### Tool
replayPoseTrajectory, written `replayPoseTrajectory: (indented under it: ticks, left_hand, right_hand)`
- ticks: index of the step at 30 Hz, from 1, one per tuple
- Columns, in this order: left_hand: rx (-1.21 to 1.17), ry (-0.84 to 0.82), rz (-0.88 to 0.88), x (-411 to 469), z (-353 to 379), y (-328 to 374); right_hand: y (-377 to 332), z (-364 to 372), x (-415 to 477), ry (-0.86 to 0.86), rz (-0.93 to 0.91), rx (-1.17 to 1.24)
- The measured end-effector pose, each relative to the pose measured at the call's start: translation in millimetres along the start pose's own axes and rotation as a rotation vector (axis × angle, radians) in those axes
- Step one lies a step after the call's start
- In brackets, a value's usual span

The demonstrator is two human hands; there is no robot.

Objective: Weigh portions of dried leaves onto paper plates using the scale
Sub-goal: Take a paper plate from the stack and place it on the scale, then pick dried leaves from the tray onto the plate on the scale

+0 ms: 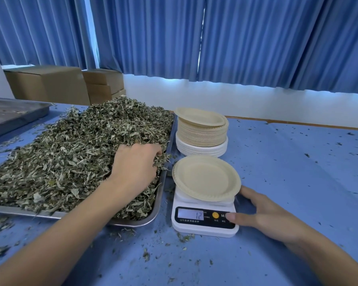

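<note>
— What's the room like?
— A table [287, 182] under blue cloth strewn with leaf crumbs, blue curtains [246, 38] behind, cardboard boxes [48, 83] at far left.
— And the scale?
— The scale [203, 229] sits just right of the metal tray [160, 193]. Its length runs away from the person, display facing them, with a paper plate [206, 178] on top.
— Hands?
— The left hand [136, 162] has its fingers curled into the dried leaves [66, 157], grasping some. The right hand [265, 217] lies relaxed, thumb on the scale's panel.
</note>
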State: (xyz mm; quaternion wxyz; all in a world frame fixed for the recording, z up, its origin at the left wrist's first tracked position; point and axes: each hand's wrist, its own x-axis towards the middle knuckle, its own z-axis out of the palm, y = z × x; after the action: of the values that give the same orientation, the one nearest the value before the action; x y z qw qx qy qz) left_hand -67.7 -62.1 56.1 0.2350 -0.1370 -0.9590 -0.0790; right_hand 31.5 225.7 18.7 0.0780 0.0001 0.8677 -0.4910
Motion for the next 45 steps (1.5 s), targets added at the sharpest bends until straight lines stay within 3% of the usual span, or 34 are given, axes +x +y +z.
replayPoseTrajectory:
  ticks: [13,20,23,26,32,35,37,39,42,43,45]
  left_hand:
    - [-0.078,0.057,-0.017,0.2,-0.8,-2.8]
    - [-0.113,0.033,-0.059,6.3,-16.8,-1.6]
    - [-0.334,0.075,-0.062,14.3,-23.2,9.6]
    - [-0.525,-0.028,-0.010,22.6,-23.1,28.6]
    - [-0.560,-0.295,0.090,37.6,-2.1,60.0]
    - [-0.696,-0.432,0.086,41.2,-1.5,52.2]
    - [-0.789,-0.449,0.064,43.9,-7.5,39.4]
    - [-0.826,-0.349,0.019,44.7,-14.4,24.5]
    - [-0.476,-0.034,-0.079,45.7,-19.0,1.2]
    - [-0.284,-0.001,-0.117,44.9,-18.6,-6.1]
    - [-0.011,-0.095,-0.197,43.3,-17.0,-18.0]
  right_hand:
    - [4.1,-9.3,3.1,-0.047,0.077,0.226]
    - [6.9,-36.0,43.3,0.450,0.178,0.565]
    - [0.4,-43.2,60.7,0.565,0.141,0.581]
    - [4.3,-43.5,72.0,0.658,0.104,0.574]
    - [30.3,-31.9,79.6,0.750,0.094,0.512]
    - [34.4,-31.1,80.6,0.748,0.055,0.477]
    - [36.0,-32.3,81.5,0.750,0.050,0.468]
    - [37.2,-32.1,81.1,0.747,0.048,0.462]
    - [36.7,-31.5,80.9,0.748,0.038,0.447]
    - [36.8,-30.8,80.6,0.747,0.034,0.438]
    - [36.9,-29.1,80.8,0.745,0.025,0.423]
